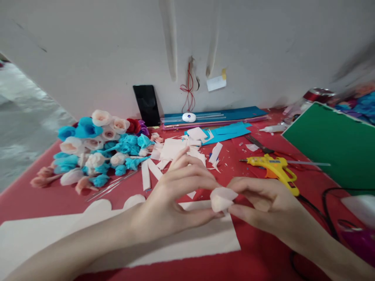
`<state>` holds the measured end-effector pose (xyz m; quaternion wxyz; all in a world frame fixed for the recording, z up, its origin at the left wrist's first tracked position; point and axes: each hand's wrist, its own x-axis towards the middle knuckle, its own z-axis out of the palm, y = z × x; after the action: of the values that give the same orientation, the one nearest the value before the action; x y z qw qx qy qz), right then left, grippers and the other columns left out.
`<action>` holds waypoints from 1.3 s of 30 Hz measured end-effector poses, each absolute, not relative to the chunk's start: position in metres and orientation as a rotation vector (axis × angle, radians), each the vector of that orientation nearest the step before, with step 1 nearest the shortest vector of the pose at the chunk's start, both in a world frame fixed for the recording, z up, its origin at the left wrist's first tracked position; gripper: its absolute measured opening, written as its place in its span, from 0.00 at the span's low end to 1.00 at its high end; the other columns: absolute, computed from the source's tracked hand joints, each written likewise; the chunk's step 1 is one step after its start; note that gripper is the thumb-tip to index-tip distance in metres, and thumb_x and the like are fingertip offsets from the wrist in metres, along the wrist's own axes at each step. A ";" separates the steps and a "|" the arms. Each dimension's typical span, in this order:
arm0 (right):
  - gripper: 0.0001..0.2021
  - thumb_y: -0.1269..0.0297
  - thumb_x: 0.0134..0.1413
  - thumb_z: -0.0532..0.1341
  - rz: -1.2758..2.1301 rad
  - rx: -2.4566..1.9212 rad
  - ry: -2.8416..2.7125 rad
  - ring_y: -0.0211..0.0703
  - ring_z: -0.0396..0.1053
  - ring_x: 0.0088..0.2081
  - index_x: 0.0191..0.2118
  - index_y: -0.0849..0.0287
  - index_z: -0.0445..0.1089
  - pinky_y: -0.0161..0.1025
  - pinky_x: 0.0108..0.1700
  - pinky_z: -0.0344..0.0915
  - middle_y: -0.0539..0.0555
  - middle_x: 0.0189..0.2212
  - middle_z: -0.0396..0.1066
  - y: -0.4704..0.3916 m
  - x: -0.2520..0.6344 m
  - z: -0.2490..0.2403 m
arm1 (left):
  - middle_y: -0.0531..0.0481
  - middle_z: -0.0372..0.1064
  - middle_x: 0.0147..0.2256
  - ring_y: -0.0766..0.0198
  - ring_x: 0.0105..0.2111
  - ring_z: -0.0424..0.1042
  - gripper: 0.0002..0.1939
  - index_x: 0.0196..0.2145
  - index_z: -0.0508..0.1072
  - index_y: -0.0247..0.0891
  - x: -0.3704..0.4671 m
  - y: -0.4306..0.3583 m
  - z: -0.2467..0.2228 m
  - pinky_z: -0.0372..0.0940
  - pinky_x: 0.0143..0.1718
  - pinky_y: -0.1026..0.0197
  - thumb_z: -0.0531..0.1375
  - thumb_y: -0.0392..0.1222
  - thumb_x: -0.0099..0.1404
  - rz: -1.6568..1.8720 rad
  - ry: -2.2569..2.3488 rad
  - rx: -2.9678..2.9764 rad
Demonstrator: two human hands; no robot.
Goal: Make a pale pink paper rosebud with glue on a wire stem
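Note:
Between my two hands is a small pale paper flower [222, 200], cup-shaped with overlapping petals. My left hand [178, 191] pinches it from the left, thumb below and index finger above. My right hand [263, 199] grips its right edge between thumb and fingertips. Beneath my hands lies a long strip of cream paper [164, 248], with rounded petal-shaped pieces [98, 208] along its far edge. Just beyond my right hand rests a yellow glue gun [274, 168] with a clear glue stick in its back.
Several blue, cream and pink paper flowers [99, 160] are heaped at the left. Paper scraps [172, 150], blue sheets [228, 132] and scissors [259, 144] lie further back. A green board [334, 148] stands at the right; a black phone [146, 105] leans on the wall. A black cord [315, 210] runs near my right wrist.

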<state>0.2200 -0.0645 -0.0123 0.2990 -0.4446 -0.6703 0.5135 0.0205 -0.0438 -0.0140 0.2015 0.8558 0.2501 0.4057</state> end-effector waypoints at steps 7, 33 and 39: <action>0.02 0.66 0.48 0.62 1.437 -1.094 -1.636 0.36 0.67 0.31 0.28 0.57 0.69 0.32 0.32 0.65 0.49 0.26 0.69 -0.066 0.212 -0.018 | 0.50 0.72 0.27 0.66 0.32 0.65 0.05 0.31 0.74 0.32 0.023 -0.048 -0.016 0.65 0.39 0.56 0.64 0.31 0.54 1.258 0.660 2.327; 0.04 0.67 0.42 0.67 1.620 -1.105 -1.270 0.30 0.65 0.26 0.23 0.56 0.70 0.27 0.29 0.61 0.46 0.22 0.69 -0.074 0.206 -0.023 | 0.52 0.71 0.28 0.65 0.32 0.65 0.04 0.30 0.73 0.35 0.025 -0.044 -0.027 0.54 0.52 0.49 0.64 0.33 0.54 1.203 0.713 2.167; 0.04 0.68 0.43 0.66 1.500 -1.138 -1.348 0.30 0.64 0.24 0.24 0.57 0.70 0.26 0.26 0.60 0.46 0.21 0.69 -0.075 0.203 -0.026 | 0.50 0.71 0.26 0.64 0.30 0.64 0.04 0.30 0.74 0.33 0.027 -0.046 -0.029 0.59 0.43 0.54 0.65 0.34 0.53 1.230 0.709 2.094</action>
<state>0.2034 -0.0753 -0.0258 0.4014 -0.4500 -0.5334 0.5933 0.0266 -0.0461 -0.0292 0.3012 0.7892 0.2673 0.4636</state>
